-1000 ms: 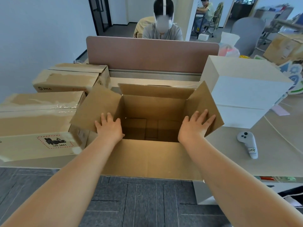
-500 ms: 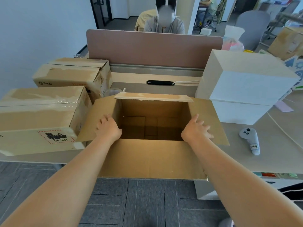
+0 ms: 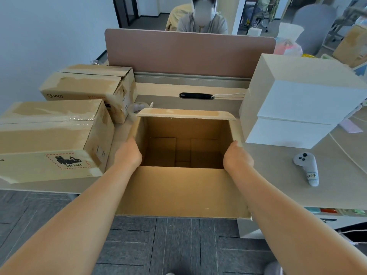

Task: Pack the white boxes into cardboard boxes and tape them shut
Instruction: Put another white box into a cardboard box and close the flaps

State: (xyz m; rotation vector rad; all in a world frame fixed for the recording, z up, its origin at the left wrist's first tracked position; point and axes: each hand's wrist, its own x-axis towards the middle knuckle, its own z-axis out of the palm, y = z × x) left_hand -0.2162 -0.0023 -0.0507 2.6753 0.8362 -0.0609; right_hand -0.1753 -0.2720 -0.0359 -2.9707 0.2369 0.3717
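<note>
The left hand [image 3: 128, 153] and right hand [image 3: 237, 155] sit on the two side rims of the open brown cardboard box [image 3: 178, 192]. Each presses a side flap down outside its wall. The fingers are hidden over the edges, so I cannot tell whether they lie flat or curl. A second ago those flaps slanted upward under flat palms; now the mouth gapes wide and empty. The box stands at the near edge of the surface [image 3: 337, 193], its front flap overhanging. The two stacked white rectangular boxes [image 3: 297, 108] wait just to its right, unpacked, so loading looks to be next.
</note>
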